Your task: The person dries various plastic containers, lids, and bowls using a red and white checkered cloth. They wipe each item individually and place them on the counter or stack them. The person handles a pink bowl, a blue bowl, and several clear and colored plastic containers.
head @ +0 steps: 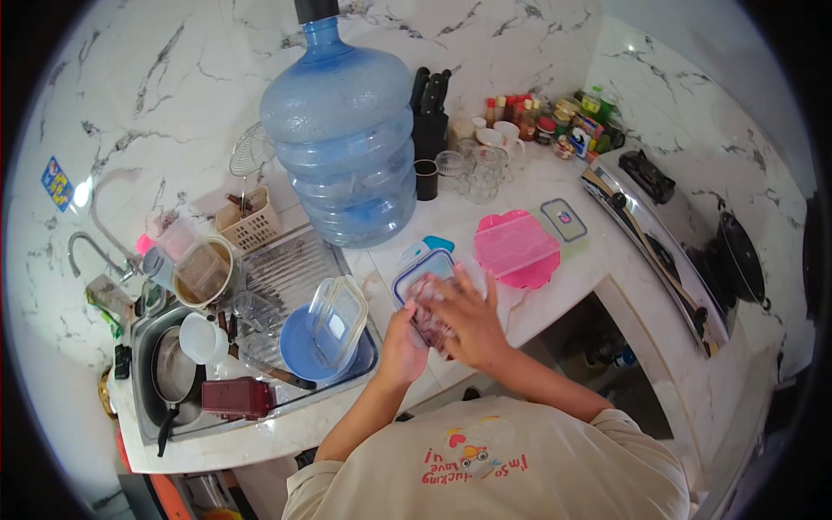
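My left hand (404, 341) grips the near left side of a clear food container or lid with a blue seal (426, 266). Fingers spread, my right hand (469, 318) presses a reddish patterned cloth (432, 312) against it; the hand is slightly blurred. Whether this clear piece is a lid or a whole container I cannot tell. Just beyond it a teal lid (439, 244) shows on the counter. To the right lies a pink scalloped plate or lid (546, 273) with a clear rectangular lid (517, 244) across it. Farther right is a clear lid with a grey rim (563, 220).
A large blue water bottle (344, 143) stands behind my hands. On the left, a steel sink (146, 390) holds a pan; a blue bowl (299, 344) and other dishes crowd its drainboard (279, 266). Glass mugs (484, 175) stand at the back, a gas stove (669, 240) at right.
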A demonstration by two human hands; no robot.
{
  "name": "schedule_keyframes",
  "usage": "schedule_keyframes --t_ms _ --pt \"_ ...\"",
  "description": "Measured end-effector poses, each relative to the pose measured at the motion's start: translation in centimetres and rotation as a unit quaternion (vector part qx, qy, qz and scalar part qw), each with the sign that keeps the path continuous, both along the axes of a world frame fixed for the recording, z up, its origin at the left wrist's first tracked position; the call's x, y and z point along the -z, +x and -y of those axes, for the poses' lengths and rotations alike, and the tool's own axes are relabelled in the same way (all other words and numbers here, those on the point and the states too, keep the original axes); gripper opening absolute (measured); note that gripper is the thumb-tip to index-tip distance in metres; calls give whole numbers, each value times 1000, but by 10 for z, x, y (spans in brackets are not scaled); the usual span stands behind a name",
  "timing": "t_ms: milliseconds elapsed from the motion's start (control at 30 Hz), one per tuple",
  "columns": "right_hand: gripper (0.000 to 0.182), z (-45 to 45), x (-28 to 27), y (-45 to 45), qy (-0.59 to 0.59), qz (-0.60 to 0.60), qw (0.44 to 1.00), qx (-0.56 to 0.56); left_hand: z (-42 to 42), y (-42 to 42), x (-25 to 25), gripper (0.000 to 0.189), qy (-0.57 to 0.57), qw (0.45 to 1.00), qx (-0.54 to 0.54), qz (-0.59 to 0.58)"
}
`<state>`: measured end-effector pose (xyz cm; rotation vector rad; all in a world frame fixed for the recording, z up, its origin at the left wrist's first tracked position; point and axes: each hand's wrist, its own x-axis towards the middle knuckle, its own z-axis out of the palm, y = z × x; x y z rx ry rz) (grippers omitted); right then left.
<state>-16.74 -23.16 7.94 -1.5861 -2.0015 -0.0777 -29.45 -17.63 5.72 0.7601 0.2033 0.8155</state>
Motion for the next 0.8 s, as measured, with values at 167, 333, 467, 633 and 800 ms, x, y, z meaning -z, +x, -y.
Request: schedule_keyframes --t_ms 167,333,467,633,800 --pt "49 -26 0 25 70 -147 987 19 12 27 13 46 -42 995 -83 -48" --pt "49 -25 1 31 17 -176 974 -140 -9 19 35 40 -28 998 -10 -52" --pt "46 -45 -3 65 66 -140 984 -85 13 44 1 52 -17 993 -88 -77" --pt "39 -56 2 75 64 -284 954 -73 20 62 -2 57 20 991 -106 -75" --pt "45 -28 9 70 31 -200 954 -222 12 67 6 55 68 975 -191 -95"
